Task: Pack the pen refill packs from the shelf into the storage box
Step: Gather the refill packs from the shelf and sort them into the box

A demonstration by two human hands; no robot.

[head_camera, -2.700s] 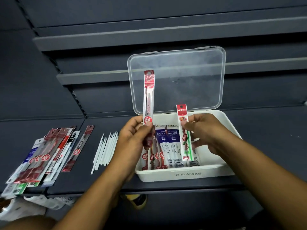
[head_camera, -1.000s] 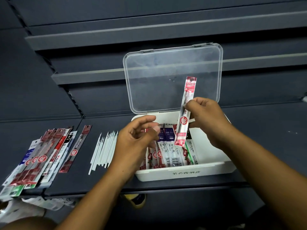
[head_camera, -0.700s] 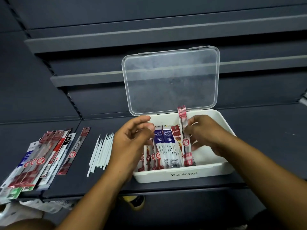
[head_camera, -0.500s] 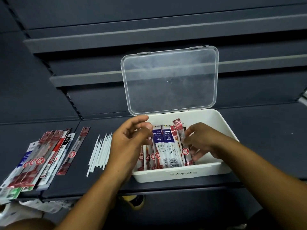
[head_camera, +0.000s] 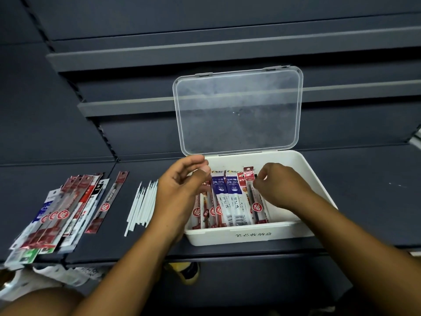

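Storage box [head_camera: 250, 236]: opaque white plastic, smooth, low sheen. Lid [head_camera: 237, 115]: clear plastic, faintly hazy. Refill packs [head_camera: 230, 201]: thin glossy plastic film, printed, catching glare. Loose refill tubes [head_camera: 143, 201]: white matt plastic. Shelf [head_camera: 364, 179]: dark, matt, even; looks like painted metal.

Dark grey shelf [head_camera: 364, 190], two boards meeting at a seam left of centre. At the far left, a fanned pile of refill packs [head_camera: 57, 215], overhanging the front edge. Just beside it, a single red pack [head_camera: 107, 201], lying aslant. Near that, a loose bunch of thin white sticks [head_camera: 142, 201]. Further right, by the front edge, a white storage box [head_camera: 227, 236], clear lid standing open.
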